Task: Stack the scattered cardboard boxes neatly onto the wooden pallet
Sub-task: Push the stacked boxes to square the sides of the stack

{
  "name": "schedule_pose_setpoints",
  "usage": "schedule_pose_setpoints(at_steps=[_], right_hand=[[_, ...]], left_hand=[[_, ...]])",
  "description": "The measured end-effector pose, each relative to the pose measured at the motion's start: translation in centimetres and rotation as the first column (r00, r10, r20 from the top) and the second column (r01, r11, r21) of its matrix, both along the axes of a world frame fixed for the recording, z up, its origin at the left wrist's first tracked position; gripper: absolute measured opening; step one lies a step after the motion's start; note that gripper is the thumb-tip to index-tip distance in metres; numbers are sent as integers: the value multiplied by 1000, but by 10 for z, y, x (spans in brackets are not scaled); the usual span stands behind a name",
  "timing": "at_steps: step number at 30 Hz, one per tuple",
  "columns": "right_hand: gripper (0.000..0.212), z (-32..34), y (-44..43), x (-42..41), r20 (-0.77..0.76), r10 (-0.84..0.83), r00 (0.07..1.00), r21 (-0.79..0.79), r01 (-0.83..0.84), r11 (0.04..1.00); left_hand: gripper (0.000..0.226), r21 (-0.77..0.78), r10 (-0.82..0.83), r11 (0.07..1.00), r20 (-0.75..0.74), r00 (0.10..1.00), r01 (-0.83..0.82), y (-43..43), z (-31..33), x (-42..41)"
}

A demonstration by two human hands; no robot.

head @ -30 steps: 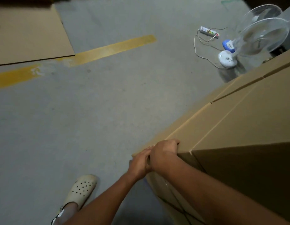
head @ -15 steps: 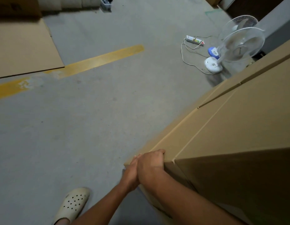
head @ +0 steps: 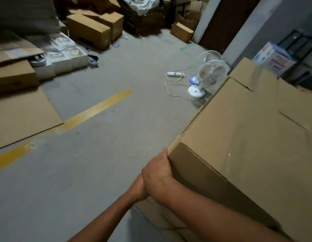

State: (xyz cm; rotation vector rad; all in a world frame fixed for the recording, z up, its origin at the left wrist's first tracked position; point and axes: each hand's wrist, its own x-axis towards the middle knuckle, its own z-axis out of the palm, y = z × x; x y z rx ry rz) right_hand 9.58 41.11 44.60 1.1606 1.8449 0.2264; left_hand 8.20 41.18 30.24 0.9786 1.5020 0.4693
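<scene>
– Since the cardboard box [head: 239,137] fills the frame's right half, how should it be squared up?
– Right hand [head: 157,172] cups its near corner; left hand [head: 137,190] is tucked behind, grip unclear. Push level, I'd say, mindful of the fan [head: 204,79] at upper right.

grey concrete floor [head: 99,172], yellow line [head: 97,109], flat cardboard sheet [head: 21,119], fan [head: 211,76], power strip [head: 175,74]

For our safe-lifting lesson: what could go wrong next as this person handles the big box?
The right hand and left hand crowd one corner of the large box, so it might twist or slip. The fan and white cord sit close beside the box, a possible knock or trip.
</scene>
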Motion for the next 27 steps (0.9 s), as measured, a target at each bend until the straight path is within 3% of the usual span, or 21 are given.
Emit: schedule_pose_setpoints(at_steps=[1, 3, 4, 5, 7, 9, 11, 14, 17, 20, 24, 26, 27], right_hand=[[43, 19, -6, 5, -57, 14, 998, 31, -12, 999], [42, 58, -19, 14, -279, 112, 954, 103, -86, 991], [42, 77, -27, 20, -387, 163, 908, 158, -109, 981], [42, 96, -34, 27, -474, 174, 863, 216, -77, 973], [41, 124, -46, 47, -621, 177, 763, 342, 62, 938], [38, 136, -51, 71, -727, 114, 677, 412, 298, 861], [45, 141, -52, 102, -765, -71, 640, 381, 540, 750], [60, 128, -59, 147, -766, -413, 493, 167, 773, 612], [68, 112, -82, 172, -782, -489, 387, 23, 802, 597], [67, 114, -110, 195, -844, -429, 323, 56, 848, 527], [62, 112, -157, 252, -856, -459, 240, 150, 963, 225], [64, 102, -180, 277, -819, -543, 184, 144, 983, 116], [65, 97, -188, 283, -802, -577, 151, 123, 989, 87]], left_hand=[[59, 146, -93, 986, 49, 994, 85, -8, 25, 2], [77, 261, -85, 964, 88, 992, 60, -34, 99, -8], [78, 310, -18, 951, -24, 1000, 24, -37, 123, -8], [68, 350, 10, 937, -18, 1000, -4, -35, 134, 1], [30, 384, 45, 920, 111, 993, -85, -28, 151, -3], [31, 459, 53, 868, 289, 956, -187, -20, 168, -17], [36, 523, 26, 825, 343, 939, -214, -8, 193, -11], [31, 569, -58, 820, 187, 981, -60, 9, 223, -2], [27, 580, -187, 770, -194, 963, 266, 17, 235, 6], [43, 576, -175, 551, -628, 758, 604, 9, 235, 29], [71, 466, -364, 146, -795, 486, 873, -20, 236, 75], [85, 339, -361, -53, -883, 298, 939, -30, 232, 98], [91, 281, -327, -106, -916, 234, 954, -32, 229, 106]])
